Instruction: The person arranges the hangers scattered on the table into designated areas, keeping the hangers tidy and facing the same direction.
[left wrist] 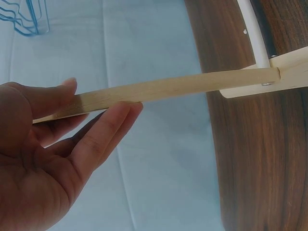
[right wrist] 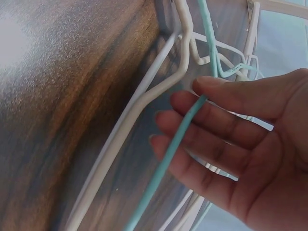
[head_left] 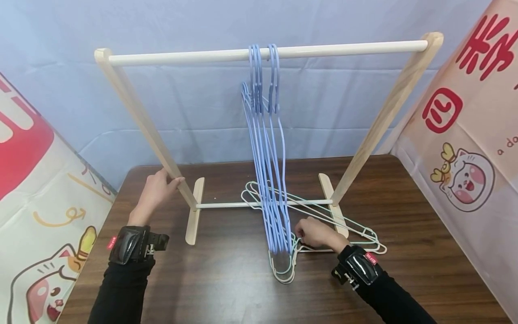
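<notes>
My left hand (head_left: 155,193) holds the left post (head_left: 141,119) of a wooden clothes rack low down, thumb on one side and fingers on the other. The left wrist view shows the same post (left wrist: 163,90) between thumb and fingers. On the table, my right hand (head_left: 316,232) is beside a pile of white and green hangers. Its thumb and forefinger pinch a green hanger (right wrist: 166,156) near the neck. A white hanger (right wrist: 120,125) lies next to it. Several blue hangers (head_left: 267,171) hang from the rack's white top bar (head_left: 182,57), near its middle.
The rack stands on a dark wooden table (head_left: 218,279). Its lower white bar (head_left: 226,205) passes behind the blue hangers and by the pile. The right post (head_left: 388,112) leans outward. A pale blue cloth (head_left: 194,108) hangs behind, with printed cloths at both sides.
</notes>
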`<action>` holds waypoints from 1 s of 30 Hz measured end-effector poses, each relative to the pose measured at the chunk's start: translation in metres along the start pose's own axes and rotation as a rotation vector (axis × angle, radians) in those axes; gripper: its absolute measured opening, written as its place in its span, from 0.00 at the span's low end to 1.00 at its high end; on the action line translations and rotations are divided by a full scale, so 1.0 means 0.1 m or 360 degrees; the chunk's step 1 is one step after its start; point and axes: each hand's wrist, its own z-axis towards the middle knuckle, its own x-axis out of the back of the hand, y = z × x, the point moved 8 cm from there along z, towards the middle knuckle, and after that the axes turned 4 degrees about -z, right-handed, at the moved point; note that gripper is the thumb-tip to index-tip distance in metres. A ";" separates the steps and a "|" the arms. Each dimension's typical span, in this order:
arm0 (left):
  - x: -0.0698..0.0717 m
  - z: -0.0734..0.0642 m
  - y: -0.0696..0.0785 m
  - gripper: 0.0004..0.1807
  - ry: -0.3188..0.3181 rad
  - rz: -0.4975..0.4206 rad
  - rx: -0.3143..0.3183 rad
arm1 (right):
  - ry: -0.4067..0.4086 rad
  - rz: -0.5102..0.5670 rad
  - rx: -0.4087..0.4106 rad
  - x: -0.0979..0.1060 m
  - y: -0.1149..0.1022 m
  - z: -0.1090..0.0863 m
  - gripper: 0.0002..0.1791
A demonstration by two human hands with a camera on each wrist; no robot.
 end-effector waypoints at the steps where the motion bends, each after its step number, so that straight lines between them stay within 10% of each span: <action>1: 0.00 0.00 0.00 0.18 0.0001 -0.0001 0.0001 | 0.0016 -0.0008 -0.0002 0.01 0.00 0.00 0.14; 30: -0.01 0.00 0.00 0.20 0.0011 -0.0014 0.0033 | 0.0234 -0.0114 -0.0123 0.24 0.08 0.04 0.09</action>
